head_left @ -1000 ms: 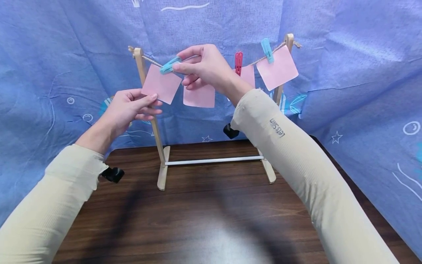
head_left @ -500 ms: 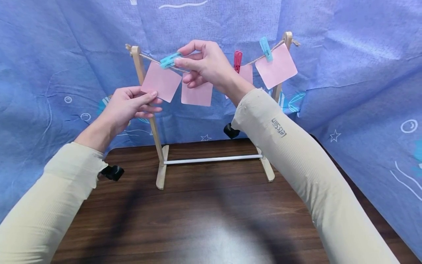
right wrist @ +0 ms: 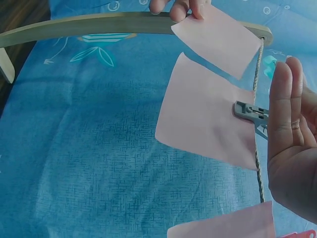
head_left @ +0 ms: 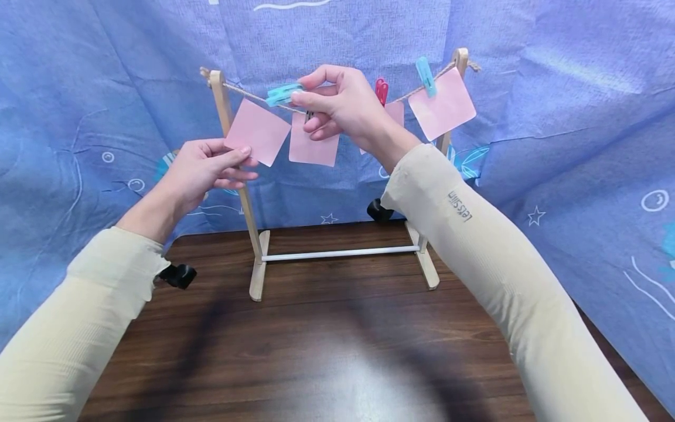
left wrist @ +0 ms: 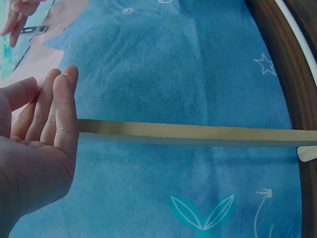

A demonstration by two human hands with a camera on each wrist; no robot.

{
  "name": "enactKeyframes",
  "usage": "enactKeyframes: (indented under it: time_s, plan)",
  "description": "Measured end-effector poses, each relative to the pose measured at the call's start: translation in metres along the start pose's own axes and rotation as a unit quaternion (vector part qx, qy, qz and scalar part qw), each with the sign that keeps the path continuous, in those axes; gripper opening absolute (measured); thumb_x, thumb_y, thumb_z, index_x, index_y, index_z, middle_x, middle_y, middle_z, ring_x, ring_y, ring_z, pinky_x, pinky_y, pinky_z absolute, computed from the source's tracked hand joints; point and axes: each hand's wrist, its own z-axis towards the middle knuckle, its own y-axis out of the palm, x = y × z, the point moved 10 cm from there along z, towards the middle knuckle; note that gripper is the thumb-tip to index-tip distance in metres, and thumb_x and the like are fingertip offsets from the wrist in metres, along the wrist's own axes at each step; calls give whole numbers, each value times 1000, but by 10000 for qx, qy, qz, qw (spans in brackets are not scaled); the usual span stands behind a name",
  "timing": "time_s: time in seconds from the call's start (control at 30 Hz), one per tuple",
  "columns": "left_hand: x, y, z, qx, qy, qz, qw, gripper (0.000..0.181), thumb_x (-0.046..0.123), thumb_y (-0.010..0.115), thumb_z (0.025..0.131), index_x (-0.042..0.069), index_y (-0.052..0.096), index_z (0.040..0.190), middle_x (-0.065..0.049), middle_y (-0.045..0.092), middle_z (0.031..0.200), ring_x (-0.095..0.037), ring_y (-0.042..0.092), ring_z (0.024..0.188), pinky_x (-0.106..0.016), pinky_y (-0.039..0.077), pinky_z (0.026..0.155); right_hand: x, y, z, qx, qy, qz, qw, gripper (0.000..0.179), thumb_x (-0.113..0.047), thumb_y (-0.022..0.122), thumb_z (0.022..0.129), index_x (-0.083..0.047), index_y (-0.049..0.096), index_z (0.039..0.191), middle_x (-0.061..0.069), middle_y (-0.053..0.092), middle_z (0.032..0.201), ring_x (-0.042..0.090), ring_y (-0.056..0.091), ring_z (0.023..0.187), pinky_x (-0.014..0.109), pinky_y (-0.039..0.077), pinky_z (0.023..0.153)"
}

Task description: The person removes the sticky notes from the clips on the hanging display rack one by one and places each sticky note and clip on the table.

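At the left end of the rope [head_left: 244, 92], my left hand [head_left: 205, 169] pinches a pink paper square [head_left: 258, 130] by its lower left edge, thumb in front. My right hand [head_left: 345, 105] holds a light blue clothespin [head_left: 283, 94] between thumb and index finger, its nose pointing left. The clothespin overlaps the rope in the head view, just right of the square's top and apart from the paper. Beside it, a second pink square [right wrist: 208, 114] hangs from the rope under a grey clothespin [right wrist: 250, 111], which my right fingers partly cover in the head view.
Farther right, a red clothespin [head_left: 382, 91] and another light blue clothespin [head_left: 426, 76] hold two more pink squares. Wooden posts [head_left: 248, 217] carry the rope, joined low by a white rod [head_left: 340, 254]. The rack stands on a dark wooden table [head_left: 295, 328] before a blue cloth [head_left: 554, 117].
My right hand has drawn the light blue clothespin off the left square's top edge and moved it slightly right. My left hand keeps its pinch on the paper, nearly still.
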Motion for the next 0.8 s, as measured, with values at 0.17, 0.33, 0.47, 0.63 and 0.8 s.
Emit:
enactKeyframes:
  time_s: [0.17, 0.33, 0.47, 0.63, 0.8]
  plan:
    - [-3, -2, -5, 12, 0, 105, 9999, 26, 27, 75, 94, 6, 73, 110, -6, 77, 94, -18, 76, 84, -31, 62, 69, -1, -7, -7, 57, 71, 62, 9999, 28, -5, 81, 87, -3, 67, 111, 21, 72, 110, 25, 68, 57, 42, 62, 63]
    - [-12, -3, -13, -16, -63, 415, 9991, 22, 28, 72, 96, 10, 74, 108, -3, 77, 94, -16, 75, 84, -29, 61, 67, -3, -18, -19, 40, -11, -218, 9998, 28, -6, 81, 87, -2, 67, 111, 23, 72, 108, 24, 67, 57, 42, 63, 62]
    - [-21, -3, -19, -52, -124, 542, 9984, 18, 27, 71, 97, 11, 75, 105, -2, 77, 92, -16, 75, 82, -28, 60, 64, 1, -30, -33, 67, 110, -538, 9985, 35, -10, 86, 83, -4, 67, 112, 23, 72, 107, 24, 67, 59, 41, 63, 62]
    - [-34, -2, -25, -120, -279, 700, 9971, 20, 29, 71, 97, 11, 75, 104, -3, 77, 91, -17, 74, 80, -29, 60, 64, 10, -43, -50, -119, 108, -995, 9949, 38, -12, 84, 85, -6, 66, 118, 19, 74, 104, 27, 70, 64, 43, 63, 65]
    - [-50, 3, -32, -529, -634, 1193, 9894, 21, 29, 69, 100, 10, 73, 107, 0, 75, 92, -16, 72, 79, -30, 60, 65, 26, -50, -67, -587, 354, -1689, 9832, 37, -13, 81, 89, -7, 64, 121, 15, 74, 107, 33, 74, 79, 47, 62, 69]
